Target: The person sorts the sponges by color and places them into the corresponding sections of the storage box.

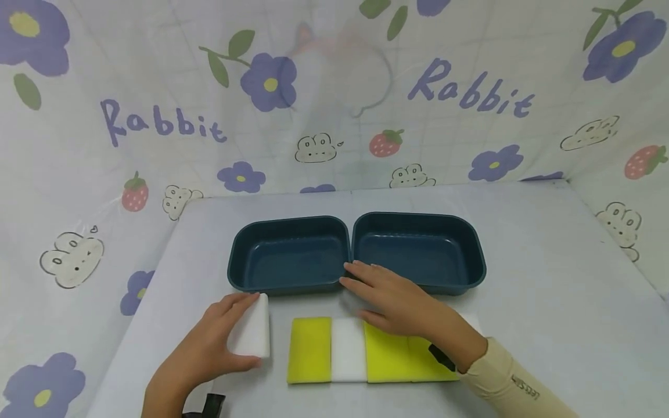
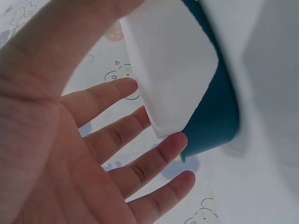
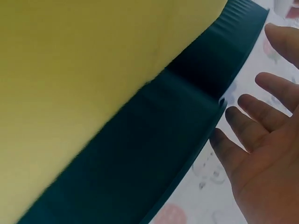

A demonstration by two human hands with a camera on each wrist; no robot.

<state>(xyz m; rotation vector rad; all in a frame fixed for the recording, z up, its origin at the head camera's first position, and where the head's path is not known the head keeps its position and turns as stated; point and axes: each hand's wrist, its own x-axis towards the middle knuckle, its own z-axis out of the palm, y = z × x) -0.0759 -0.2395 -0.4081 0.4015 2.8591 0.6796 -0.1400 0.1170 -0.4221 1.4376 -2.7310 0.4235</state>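
My left hand [image 1: 206,342] holds a white sponge block [image 1: 257,331] between thumb and fingers, just in front of the left dark teal bin [image 1: 298,264]. In the left wrist view the same white sponge [image 2: 173,65] overlaps the bin's teal wall [image 2: 215,121]. My right hand [image 1: 399,299] has its fingers extended and holds nothing. Its fingertips lie close to where the left bin and the right teal bin [image 1: 418,255] meet. Below that hand runs a row of sponges: a yellow one [image 1: 309,351], a white one [image 1: 348,351] and more yellow [image 1: 392,363], partly covered by the right forearm.
Both bins stand side by side on a white tabletop [image 1: 549,290]. A white patterned curtain [image 1: 324,116] with flowers and rabbits hangs behind and at the sides. White edges [image 1: 473,321] show beyond my right wrist.
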